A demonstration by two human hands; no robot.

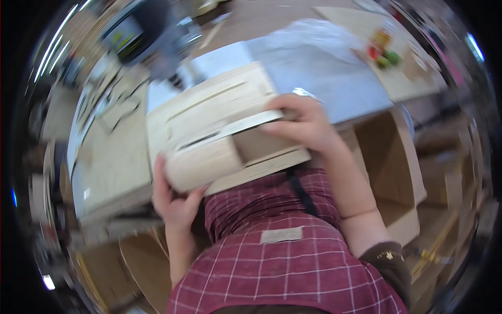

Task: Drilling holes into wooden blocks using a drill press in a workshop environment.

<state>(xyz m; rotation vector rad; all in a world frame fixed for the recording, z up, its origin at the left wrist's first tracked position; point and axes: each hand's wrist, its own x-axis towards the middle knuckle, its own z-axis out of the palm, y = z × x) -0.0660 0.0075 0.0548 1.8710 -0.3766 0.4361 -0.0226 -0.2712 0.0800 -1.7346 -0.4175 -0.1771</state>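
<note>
Head view, and it's the only one you've got: you're holding a pale wooden box assembly (219, 125) against your chest, over the near edge of the worktop (115, 162) rather than resting flat on it. Your left hand (175, 201) is cupped under the lower left corner, fingers wrapped up the side, so it's closed on the wood. Your right hand (300, 125) lies over the top right, fingers curled down on a thin pale strip (246, 124) that crosses the piece, pressing it to the panel.

What could go wrong, as I read it: the frame is smeared with motion, and the piece looks bulky for a grip at two opposite corners. If the left hand slips off that rounded corner, the whole thing may tip toward the floor. The loose-looking strip could also slide out from under your right fingers (can't tell if it's fixed).

The grey sheet (319, 68) behind the box covers the far side of the worktop, with small coloured bits (384, 52) near its far right corner.
</note>
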